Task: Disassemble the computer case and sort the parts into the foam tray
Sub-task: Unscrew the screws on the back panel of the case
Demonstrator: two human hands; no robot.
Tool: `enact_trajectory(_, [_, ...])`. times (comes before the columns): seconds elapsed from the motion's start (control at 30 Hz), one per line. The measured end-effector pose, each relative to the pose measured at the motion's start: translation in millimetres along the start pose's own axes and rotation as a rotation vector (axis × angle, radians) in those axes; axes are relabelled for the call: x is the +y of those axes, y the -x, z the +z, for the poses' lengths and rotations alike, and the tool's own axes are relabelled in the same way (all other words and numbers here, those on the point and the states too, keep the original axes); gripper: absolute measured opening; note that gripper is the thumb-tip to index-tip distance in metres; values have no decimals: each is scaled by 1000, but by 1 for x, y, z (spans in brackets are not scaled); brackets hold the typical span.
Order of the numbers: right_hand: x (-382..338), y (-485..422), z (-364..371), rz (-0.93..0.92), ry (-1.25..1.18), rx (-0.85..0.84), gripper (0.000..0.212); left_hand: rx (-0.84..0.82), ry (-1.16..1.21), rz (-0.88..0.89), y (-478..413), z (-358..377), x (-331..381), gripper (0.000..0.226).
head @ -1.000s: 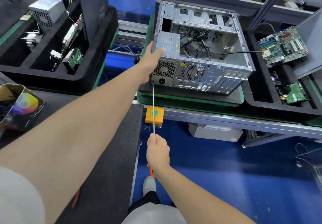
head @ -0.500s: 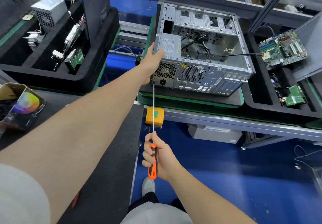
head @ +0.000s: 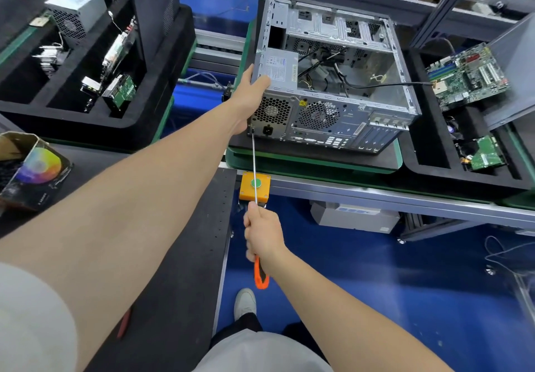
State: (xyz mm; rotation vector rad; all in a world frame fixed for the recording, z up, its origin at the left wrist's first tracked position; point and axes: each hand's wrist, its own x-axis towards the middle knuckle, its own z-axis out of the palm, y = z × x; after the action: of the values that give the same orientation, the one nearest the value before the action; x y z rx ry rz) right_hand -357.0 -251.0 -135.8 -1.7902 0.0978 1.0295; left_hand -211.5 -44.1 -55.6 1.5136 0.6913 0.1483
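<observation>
Head view: my right hand [head: 262, 237] has rolled over on the screwdriver [head: 254, 166] — one more turn of the rear screw, I judge. It is closed tight round the handle. My left hand [head: 250, 93] clasps the computer case [head: 333, 119] at 12 o'clock. At 2 o'clock a cable [head: 390, 84] ties it to the motherboard [head: 469, 76] in the foam tray [head: 417, 157] — an obstacle.

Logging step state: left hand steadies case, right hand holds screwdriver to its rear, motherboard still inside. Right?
No. Head view shows the motherboard out, in the right tray. Rest holds: left hand grips case, right hand holds screwdriver to its rear.
</observation>
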Motion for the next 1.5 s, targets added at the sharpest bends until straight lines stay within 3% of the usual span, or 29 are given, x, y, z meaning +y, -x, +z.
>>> enact_trajectory(0.1, [6, 2, -10, -176, 604, 300, 44, 2, -4, 4, 1, 0, 1, 70])
enact_trajectory(0.17, [7, -1, -18, -202, 649, 336, 48, 17, 0, 7, 2, 1, 1, 70])
enact_trajectory(0.23, [0, -7, -20, -69, 316, 205, 48, 16, 1, 3, 2, 1, 1, 71])
enact_trajectory(0.3, [-8, -6, -22, 73, -149, -57, 43, 8, -3, -1, 2, 1, 1, 70])
enact_trajectory(0.37, [-11, -4, -27, 90, -456, -278, 42, 13, -6, -4, 2, 1, 1, 70])
enact_trajectory(0.5, [-16, -2, -30, 160, -932, -532, 36, 10, -8, -15, 4, 0, 1, 71])
enact_trajectory(0.57, [-19, -2, -28, 153, -981, -552, 35, 9, -2, -15, 4, 1, 2, 70])
enact_trajectory(0.83, [-27, -6, -35, -116, -158, -135, 27, 13, 16, -7, 2, 1, 1, 69])
enact_trajectory(1.0, [-24, -9, -43, -324, 799, 355, 33, 27, 21, -2, 3, 3, 1, 67])
enact_trajectory(1.07, [-22, -13, -52, -370, 935, 421, 32, 25, 21, -7, 4, 3, 2, 68])
enact_trajectory(1.13, [-26, -18, -56, -354, 779, 303, 33, 18, 25, -20, 5, 3, 2, 69])
enact_trajectory(1.27, [-30, -10, -47, -39, -280, -233, 25, 28, 26, -29, 8, 5, 2, 69])
enact_trajectory(1.33, [-33, -7, -43, 85, -611, -393, 28, 24, 23, -29, 9, 5, 1, 70])
enact_trajectory(1.43, [-42, -5, -38, 125, -839, -526, 32, 17, 22, -32, 10, 5, 0, 71])
enact_trajectory(1.5, [-45, -3, -37, 91, -801, -516, 32, 15, 23, -39, 10, 5, 1, 72])
